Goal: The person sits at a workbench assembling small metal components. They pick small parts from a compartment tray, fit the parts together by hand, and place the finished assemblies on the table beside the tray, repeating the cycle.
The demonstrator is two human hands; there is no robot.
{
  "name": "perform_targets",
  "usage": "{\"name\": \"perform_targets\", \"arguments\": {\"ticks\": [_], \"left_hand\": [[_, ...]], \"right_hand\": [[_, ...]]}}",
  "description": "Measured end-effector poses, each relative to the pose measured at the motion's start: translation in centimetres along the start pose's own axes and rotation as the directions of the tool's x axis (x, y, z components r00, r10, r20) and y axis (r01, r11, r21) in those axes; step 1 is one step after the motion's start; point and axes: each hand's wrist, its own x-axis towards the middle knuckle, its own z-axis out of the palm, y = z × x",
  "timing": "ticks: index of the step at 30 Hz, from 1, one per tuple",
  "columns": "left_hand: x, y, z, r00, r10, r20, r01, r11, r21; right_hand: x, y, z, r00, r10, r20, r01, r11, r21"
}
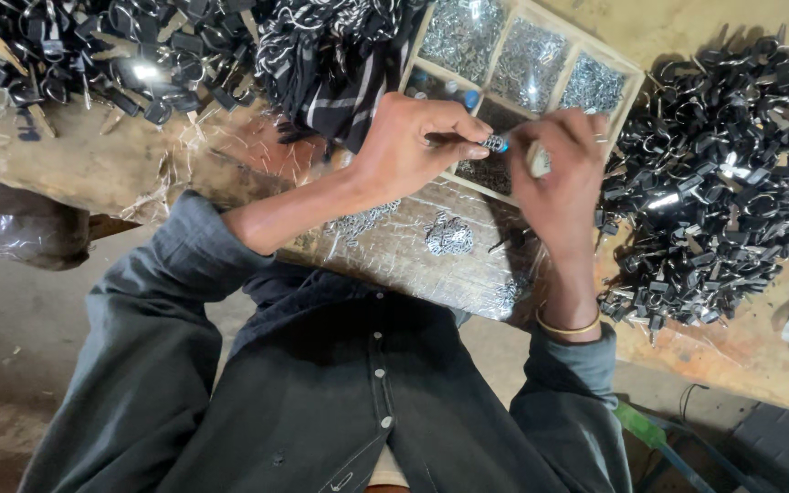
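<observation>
My left hand (410, 146) pinches a thin tool with a blue tip (495, 143) and points it to the right. My right hand (561, 183) meets it, closed around a small pale part (537, 161) right at the tool's tip. Both hands hover over the near edge of a wooden compartment tray (633, 75) filled with small silvery metal pieces. A gold bangle (566, 327) sits on my right wrist.
A big heap of black metal-looped parts (732, 173) lies to the right, and another (93, 55) at the top left. A dark striped bundle (340, 55) sits beside the tray. Loose silvery pieces (449, 236) lie on crinkled clear plastic on the bench.
</observation>
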Motion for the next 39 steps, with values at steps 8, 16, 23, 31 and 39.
{"name": "perform_targets", "arguments": {"ticks": [8, 16, 23, 31, 39], "left_hand": [[0.3, -0.3, 0.2, 0.999, 0.01, 0.038, -0.012, 0.998, 0.066], [0.2, 0.0, 0.4, 0.999, 0.003, 0.032, -0.005, 0.998, 0.066], [0.1, -0.3, 0.3, 0.999, 0.018, 0.03, -0.02, 0.997, 0.08], [-0.2, -0.6, 0.8, 0.999, 0.005, 0.048, -0.01, 0.993, 0.12], [-0.4, -1.2, 1.0, 0.996, 0.048, 0.072, -0.059, 0.986, 0.156]], "right_hand": [[-0.5, 0.2, -1.3, 1.0, 0.02, -0.012, -0.018, 0.989, 0.148], [-0.7, -0.5, -1.6, 0.998, 0.038, -0.058, -0.021, 0.965, 0.26], [-0.8, -1.3, -1.8, 0.994, -0.093, -0.061, 0.091, 0.995, -0.034], [-0.8, -2.0, -1.9, 0.995, -0.09, -0.039, 0.085, 0.99, -0.113], [-1.1, -2.7, -1.9, 0.994, -0.103, -0.027, 0.095, 0.974, -0.206]]}}
